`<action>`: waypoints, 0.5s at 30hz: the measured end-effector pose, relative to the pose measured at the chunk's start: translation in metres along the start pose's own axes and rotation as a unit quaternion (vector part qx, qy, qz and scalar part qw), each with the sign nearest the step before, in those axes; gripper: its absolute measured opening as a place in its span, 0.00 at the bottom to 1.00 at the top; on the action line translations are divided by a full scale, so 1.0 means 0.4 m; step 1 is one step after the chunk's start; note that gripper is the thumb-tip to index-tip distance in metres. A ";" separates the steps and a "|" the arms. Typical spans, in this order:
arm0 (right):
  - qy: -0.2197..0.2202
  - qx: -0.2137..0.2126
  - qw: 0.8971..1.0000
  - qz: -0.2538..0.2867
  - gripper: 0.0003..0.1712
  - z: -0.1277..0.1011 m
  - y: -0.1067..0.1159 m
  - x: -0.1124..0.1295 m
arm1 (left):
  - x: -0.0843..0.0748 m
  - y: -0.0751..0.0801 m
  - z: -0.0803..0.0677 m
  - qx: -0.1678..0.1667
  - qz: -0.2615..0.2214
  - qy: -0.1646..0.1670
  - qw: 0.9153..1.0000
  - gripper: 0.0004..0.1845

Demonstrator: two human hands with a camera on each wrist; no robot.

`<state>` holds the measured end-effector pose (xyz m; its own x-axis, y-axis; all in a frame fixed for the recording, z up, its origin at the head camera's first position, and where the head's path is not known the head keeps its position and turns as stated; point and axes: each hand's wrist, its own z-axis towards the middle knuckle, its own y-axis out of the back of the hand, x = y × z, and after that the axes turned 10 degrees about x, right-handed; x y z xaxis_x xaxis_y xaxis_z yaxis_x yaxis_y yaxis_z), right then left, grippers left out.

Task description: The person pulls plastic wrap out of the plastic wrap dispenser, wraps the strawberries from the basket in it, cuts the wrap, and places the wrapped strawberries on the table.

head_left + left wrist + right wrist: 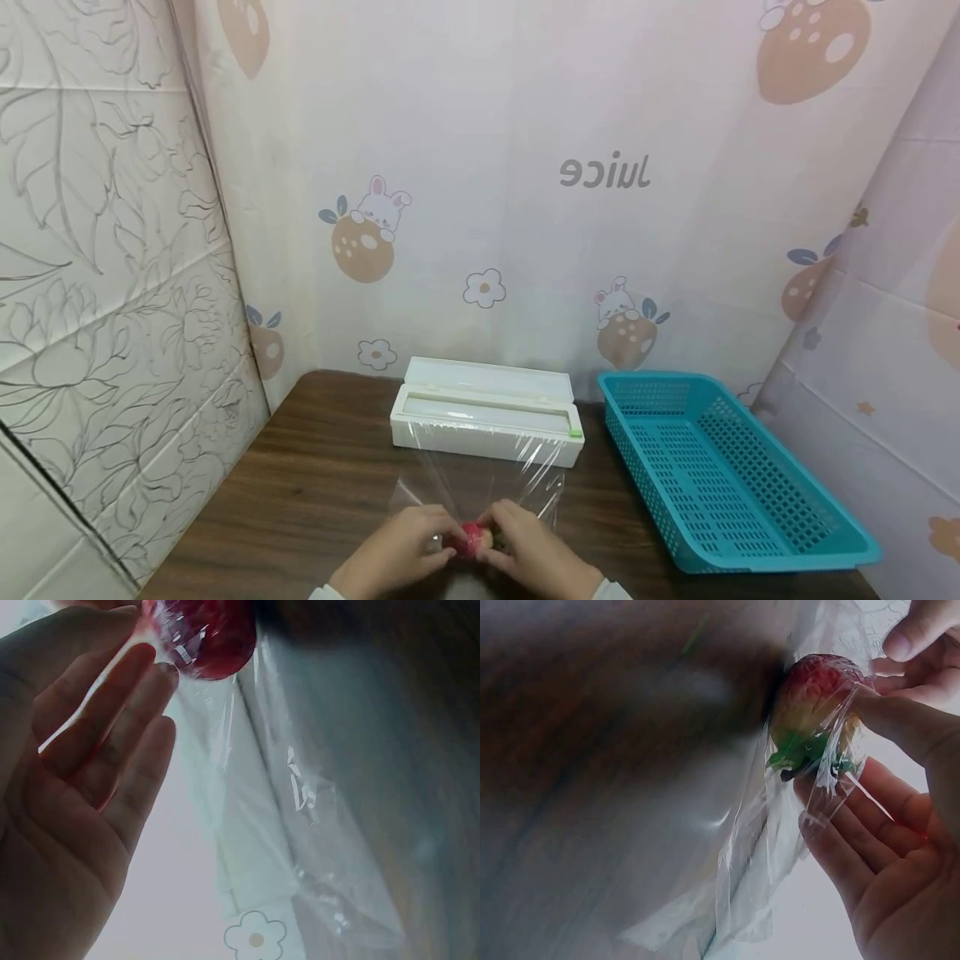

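A strawberry-like fruit, red fading to yellow with green leaves at one end, is partly covered by clear plastic wrap near the table's front edge. My left hand pinches its red end through the film, thumb and index finger close against it. On the leafy end, my right hand holds the fruit between thumb and fingers, with film creased over the fingertips. The wrap stretches back to a white cling film dispenser, whose lid stands raised.
A turquoise plastic basket stands on the right side of the dark wooden table. Behind the table hangs a printed curtain, and a flower-patterned panel rises on the left.
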<state>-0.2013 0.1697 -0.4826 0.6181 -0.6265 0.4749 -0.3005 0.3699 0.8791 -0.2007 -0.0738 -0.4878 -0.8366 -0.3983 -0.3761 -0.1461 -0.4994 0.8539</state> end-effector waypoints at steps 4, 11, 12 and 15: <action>-0.013 0.009 1.000 0.025 0.13 0.010 0.006 -0.010 | 0.000 -0.011 0.003 0.006 0.022 0.022 1.000 0.12; -0.023 0.003 0.998 0.055 0.14 0.020 0.003 -0.026 | 0.009 -0.018 0.012 0.024 0.029 0.085 0.996 0.17; -0.025 0.002 0.998 0.060 0.13 0.022 0.002 -0.028 | 0.011 -0.019 0.015 0.026 0.028 0.090 0.995 0.18; -0.030 -0.005 0.997 0.069 0.14 0.027 -0.002 -0.034 | 0.021 -0.024 0.019 0.026 0.028 0.098 0.995 0.20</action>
<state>-0.2173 0.1706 -0.4893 0.5271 -0.6080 0.5937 -0.3733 0.4620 0.8045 -0.2105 -0.0664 -0.4965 -0.7266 -0.5684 -0.3860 -0.1333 -0.4345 0.8908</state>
